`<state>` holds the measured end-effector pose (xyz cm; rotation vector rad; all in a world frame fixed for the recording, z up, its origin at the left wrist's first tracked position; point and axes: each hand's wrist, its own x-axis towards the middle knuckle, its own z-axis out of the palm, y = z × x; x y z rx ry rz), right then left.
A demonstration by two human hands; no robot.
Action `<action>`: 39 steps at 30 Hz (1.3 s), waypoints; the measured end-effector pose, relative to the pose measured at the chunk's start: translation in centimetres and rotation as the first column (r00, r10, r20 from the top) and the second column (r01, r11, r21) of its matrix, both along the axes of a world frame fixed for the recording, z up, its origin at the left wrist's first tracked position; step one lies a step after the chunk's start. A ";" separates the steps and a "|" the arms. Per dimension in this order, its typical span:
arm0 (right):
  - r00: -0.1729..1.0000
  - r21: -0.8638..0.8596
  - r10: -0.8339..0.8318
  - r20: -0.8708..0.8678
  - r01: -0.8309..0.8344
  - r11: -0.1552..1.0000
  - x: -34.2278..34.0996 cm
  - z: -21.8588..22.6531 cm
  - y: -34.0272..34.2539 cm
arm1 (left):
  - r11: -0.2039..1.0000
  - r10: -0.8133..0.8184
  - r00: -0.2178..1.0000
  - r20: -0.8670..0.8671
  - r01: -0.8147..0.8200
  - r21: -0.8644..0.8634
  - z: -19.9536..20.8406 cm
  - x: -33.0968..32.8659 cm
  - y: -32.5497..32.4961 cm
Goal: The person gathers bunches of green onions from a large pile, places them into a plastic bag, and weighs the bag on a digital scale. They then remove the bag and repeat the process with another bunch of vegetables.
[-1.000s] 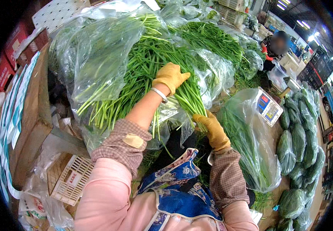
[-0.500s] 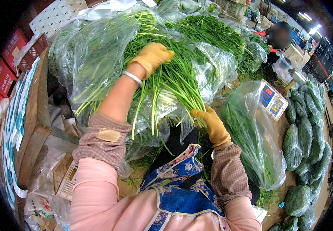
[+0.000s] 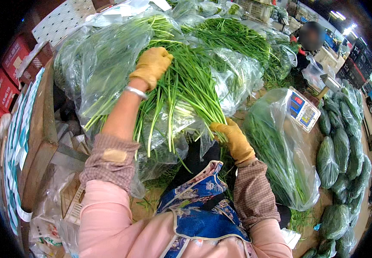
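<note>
A loose bundle of long green chives [image 3: 201, 88] fans out in front of me, its pale stem ends toward my body. My right hand [image 3: 234, 141], in a yellow glove, is closed around those stem ends. My left hand [image 3: 152, 68], gloved too, is curled into a fist over the left side of the leaves. Whatever its fingers grip is hidden. Looser chive stems hang below the left wrist, over clear plastic [image 3: 162, 124]. More chives [image 3: 237, 41] lie heaped behind the bundle, and a large clear plastic bag [image 3: 113, 64] covers others at the left.
To the right stand a filled clear bag of greens [image 3: 276, 150] and a scale [image 3: 304, 109] with a lit display. Several bagged dark green bundles [image 3: 340, 150] are stacked beyond. A wooden board edge [image 3: 40, 137] and red boxes [image 3: 17, 56] border the left. Another person [image 3: 310, 47] is at the far right.
My left hand has moved left and slightly down across the leaves, its fingers still curled. My right hand has stayed nearly in place on the stem ends.
</note>
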<state>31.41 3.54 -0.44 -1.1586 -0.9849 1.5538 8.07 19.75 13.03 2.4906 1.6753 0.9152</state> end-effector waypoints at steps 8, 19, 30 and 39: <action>0.997 -0.031 0.014 -0.081 -0.016 0.999 0.7 -1.4 0.5 | 0.857 -0.336 0.942 0.013 0.311 -0.412 -2.7 -11.6 -19.0; 0.899 -0.109 -0.095 -0.427 0.053 0.993 -0.1 -1.9 0.4 | 0.486 -0.155 0.630 0.761 0.720 -0.496 -3.3 -13.2 -25.6; 0.975 0.092 0.018 -0.220 0.003 0.996 -6.2 0.1 -1.2 | 0.786 -0.335 0.617 0.712 0.600 -0.150 -15.0 3.1 -17.0; 0.998 0.177 -0.064 0.003 0.063 0.982 -0.6 8.2 -1.0 | 0.797 0.354 0.222 0.908 0.436 -0.418 -11.5 -5.6 -8.3</action>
